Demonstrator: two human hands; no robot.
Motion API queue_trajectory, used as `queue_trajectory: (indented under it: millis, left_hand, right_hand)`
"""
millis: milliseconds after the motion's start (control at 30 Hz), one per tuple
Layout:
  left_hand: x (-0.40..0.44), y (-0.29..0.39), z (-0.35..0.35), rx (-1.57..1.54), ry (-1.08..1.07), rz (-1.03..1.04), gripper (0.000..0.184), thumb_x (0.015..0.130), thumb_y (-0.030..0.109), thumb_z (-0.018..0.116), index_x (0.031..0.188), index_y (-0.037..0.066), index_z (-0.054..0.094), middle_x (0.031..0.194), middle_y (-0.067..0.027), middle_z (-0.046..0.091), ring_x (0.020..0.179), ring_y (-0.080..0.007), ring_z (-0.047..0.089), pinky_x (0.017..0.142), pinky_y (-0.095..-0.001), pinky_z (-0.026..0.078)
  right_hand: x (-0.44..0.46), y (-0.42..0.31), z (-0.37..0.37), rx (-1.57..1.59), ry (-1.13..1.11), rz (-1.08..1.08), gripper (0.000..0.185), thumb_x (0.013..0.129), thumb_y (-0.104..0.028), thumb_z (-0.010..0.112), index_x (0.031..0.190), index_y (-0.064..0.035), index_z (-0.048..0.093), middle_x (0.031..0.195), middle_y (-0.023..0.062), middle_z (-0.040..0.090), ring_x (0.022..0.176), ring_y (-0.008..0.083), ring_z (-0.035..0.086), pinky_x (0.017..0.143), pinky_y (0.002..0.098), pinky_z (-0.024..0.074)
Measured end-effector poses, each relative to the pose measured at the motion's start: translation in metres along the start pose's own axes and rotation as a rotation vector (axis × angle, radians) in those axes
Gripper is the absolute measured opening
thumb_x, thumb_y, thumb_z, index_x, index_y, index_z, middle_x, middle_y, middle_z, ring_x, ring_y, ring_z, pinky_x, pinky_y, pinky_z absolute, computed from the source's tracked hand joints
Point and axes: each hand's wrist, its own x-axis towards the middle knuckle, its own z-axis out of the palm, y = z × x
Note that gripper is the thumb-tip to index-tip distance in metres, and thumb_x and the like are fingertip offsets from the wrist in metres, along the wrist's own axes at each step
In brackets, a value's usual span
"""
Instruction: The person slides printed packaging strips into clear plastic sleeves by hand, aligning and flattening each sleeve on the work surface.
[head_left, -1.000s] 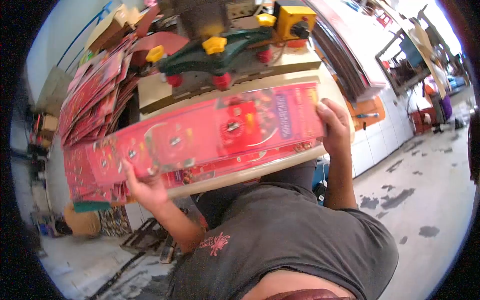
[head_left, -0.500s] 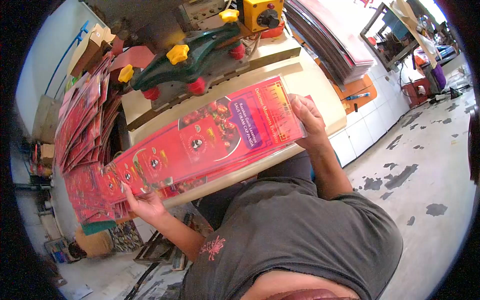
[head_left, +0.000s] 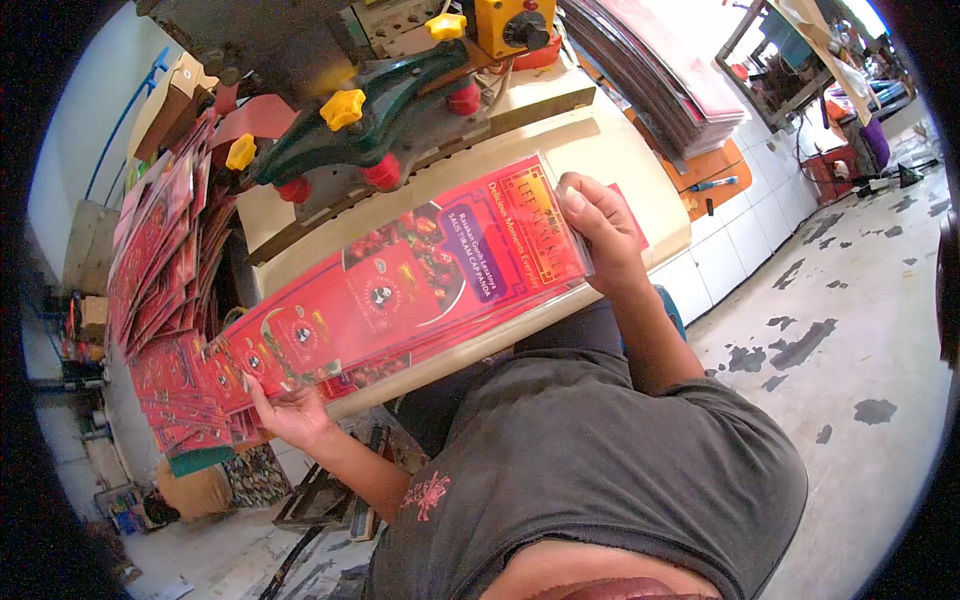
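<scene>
A long red printed plastic sheet point(head_left: 400, 290) with food pictures and a purple panel stretches between my two hands, tilted over the cream work surface. My right hand point(head_left: 604, 235) pinches its upper right end, thumb on top and fingers beneath. At the lower left edge, my left hand point(head_left: 290, 412) grips it with the thumb over the front; its other fingers are partly hidden. More red printed sheets point(head_left: 375, 372) lie beneath the held one, on the cream surface point(head_left: 640, 205).
A machine with a dark green bar point(head_left: 350, 145), yellow knobs and red feet stands behind the sheet. A large pile of red printed sheets point(head_left: 165, 250) leans at left. Stacked flat sheets point(head_left: 670, 90) and a blue pen point(head_left: 713, 184) are at upper right. A yellow control box point(head_left: 515, 25) sits above.
The printed sheet has shifted slightly left, its right end carried by my right hand. My left hand stays at nearly the same place, and the view has moved a little.
</scene>
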Motion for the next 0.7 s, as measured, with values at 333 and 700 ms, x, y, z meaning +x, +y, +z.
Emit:
queue_trajectory:
  millis: [333, 700]
  left_hand:
    - [-0.012, 0.0, 0.013, -0.019, 0.018, 0.011, 0.041, 0.1, 0.021, 0.07, 0.134, 0.0, 0.062, 0.129, -0.0132, 0.072, 0.112, -0.0246, 0.071, 0.096, -0.0414, 0.059]
    - [-0.01, -0.001, 0.002, -0.007, 0.029, -0.02, 0.041, 0.099, 0.021, 0.072, 0.133, 0.001, 0.062, 0.124, -0.0114, 0.074, 0.106, -0.0205, 0.072, 0.092, -0.0381, 0.06]
  right_hand:
    - [0.002, -0.011, 0.005, -0.092, 0.038, 0.071, 0.025, 0.106, -0.028, 0.062, 0.092, -0.0078, 0.062, 0.074, -0.0063, 0.057, 0.061, 0.0016, 0.048, 0.054, 0.021, 0.0343]
    - [0.001, -0.009, 0.0, -0.126, 0.045, 0.093, 0.027, 0.106, -0.03, 0.063, 0.092, -0.0063, 0.064, 0.072, -0.0059, 0.059, 0.059, 0.0016, 0.049, 0.052, 0.0209, 0.0347]
